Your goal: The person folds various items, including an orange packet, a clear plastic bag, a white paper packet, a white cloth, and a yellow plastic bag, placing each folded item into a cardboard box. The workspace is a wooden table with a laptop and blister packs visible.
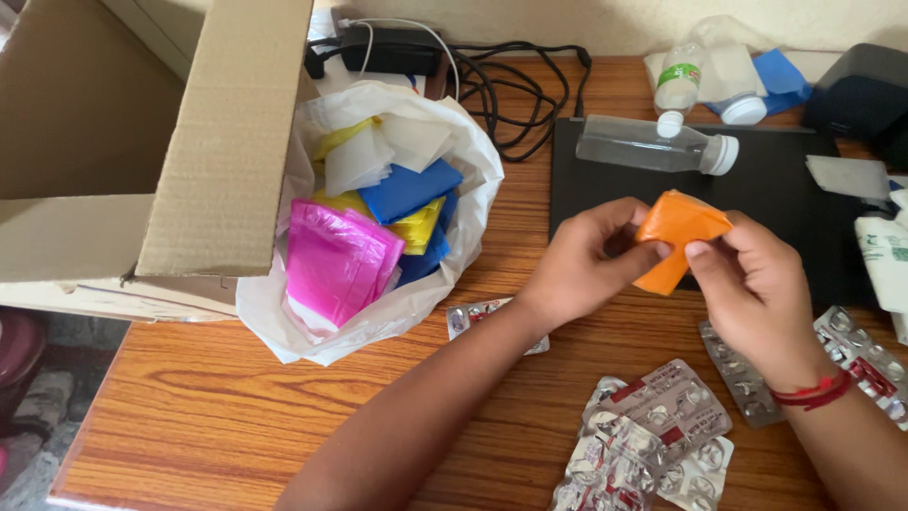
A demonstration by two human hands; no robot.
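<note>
Both my hands hold a small orange folded pouch (673, 232) above the wooden table (218, 416). My left hand (586, 260) pinches its left side with thumb and fingers. My right hand (747, 289), with a red thread at the wrist, grips its right edge. To the left lies an open white plastic bag (378, 312) filled with pink, blue, yellow and white pouches.
A cardboard box (142, 142) stands at the far left. Several silver pill blister strips (653, 435) lie near the front edge. Two clear plastic bottles (653, 144) rest on a black pad (785, 203), with black cables (515, 85) behind.
</note>
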